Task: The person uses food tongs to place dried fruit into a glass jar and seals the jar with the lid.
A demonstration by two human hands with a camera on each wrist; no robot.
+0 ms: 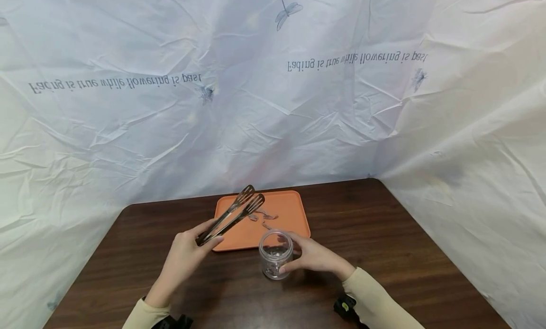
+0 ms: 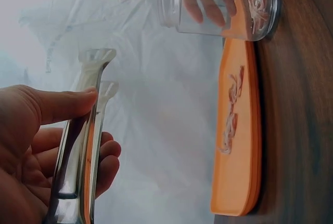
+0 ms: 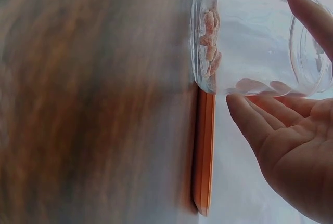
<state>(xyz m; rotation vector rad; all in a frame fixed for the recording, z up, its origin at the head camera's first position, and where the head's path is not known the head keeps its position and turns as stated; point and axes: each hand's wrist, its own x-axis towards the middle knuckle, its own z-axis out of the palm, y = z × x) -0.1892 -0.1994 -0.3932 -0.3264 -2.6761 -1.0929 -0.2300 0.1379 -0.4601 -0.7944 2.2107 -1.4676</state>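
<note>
My left hand (image 1: 187, 253) grips a pair of slotted metal tongs (image 1: 230, 217), thumb on one arm and fingers on the other. The tong heads stand apart, pointing up over the orange tray (image 1: 294, 208), with nothing between them. My right hand (image 1: 313, 254) holds a clear open-topped jar (image 1: 275, 260) from its right side, thumb in front and fingers behind. Through the jar wall, several reddish-brown dried strips (image 3: 210, 42) show at the bottom. More shrivelled strips (image 2: 231, 109) lie on the tray, behind the jar.
A dark brown wooden table (image 1: 362, 215) bears the tray near its back edge. Wrinkled white sheeting (image 1: 256, 106) with printed writing hangs behind and along both sides. Black wrist straps (image 1: 344, 306) sit at the cream sleeves (image 1: 375, 296).
</note>
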